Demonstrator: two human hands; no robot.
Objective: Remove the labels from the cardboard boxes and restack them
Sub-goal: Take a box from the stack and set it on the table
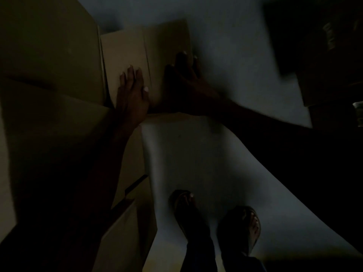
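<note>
The scene is very dim. A flattened cardboard box (137, 48) lies on the pale floor in the upper middle, with a crease running down it. My left hand (131, 93) rests flat on its left panel, fingers straight. My right hand (182, 77) lies on its right panel with fingers spread toward the box's right edge. A larger cardboard box (49, 55) rises on the left, overlapping the flat one. I can make out no label in this light.
More cardboard (125, 222) stands at the lower left beside my legs. My two sandalled feet (216, 218) stand on the pale floor (225, 55). Dark furniture or shelving (324, 46) fills the upper right corner.
</note>
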